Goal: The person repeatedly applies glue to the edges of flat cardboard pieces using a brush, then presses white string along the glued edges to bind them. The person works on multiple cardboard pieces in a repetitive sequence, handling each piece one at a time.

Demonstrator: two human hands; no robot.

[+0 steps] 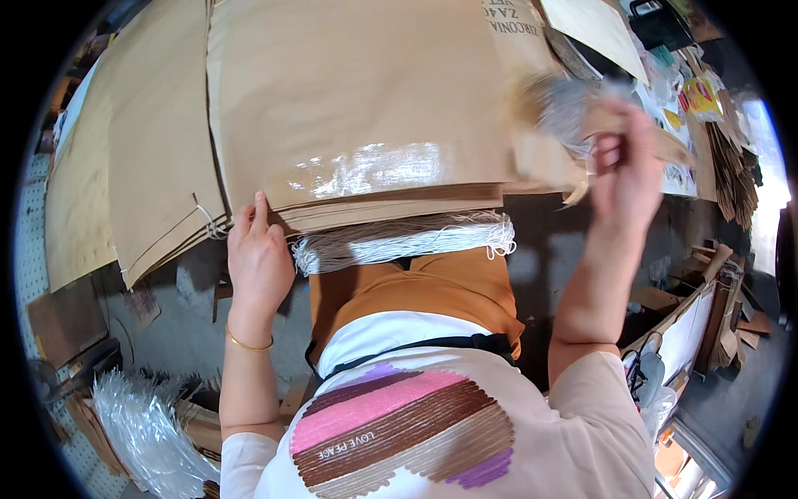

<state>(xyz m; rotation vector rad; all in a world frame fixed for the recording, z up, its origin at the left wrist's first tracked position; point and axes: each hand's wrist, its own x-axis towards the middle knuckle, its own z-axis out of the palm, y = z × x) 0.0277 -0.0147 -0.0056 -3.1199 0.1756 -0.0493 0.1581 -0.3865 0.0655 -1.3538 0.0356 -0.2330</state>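
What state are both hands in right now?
Left hand: partly curled at the edge of the paper; grip cannot be told.
Right hand: closed on what looks like a blurred brush.

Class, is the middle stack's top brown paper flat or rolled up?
Flat: the top brown paper lies smooth, its near edge unrolled, the left hand at its corner.

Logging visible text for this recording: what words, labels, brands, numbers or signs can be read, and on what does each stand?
Wording withheld; places only.
Brown paper, upper right: dark capital letters, legible.
Shirt front: small white letters on a brown stripe, legible.
Yellow packet, far right: markings too small to read.
Any other marks there: too small or blurred.
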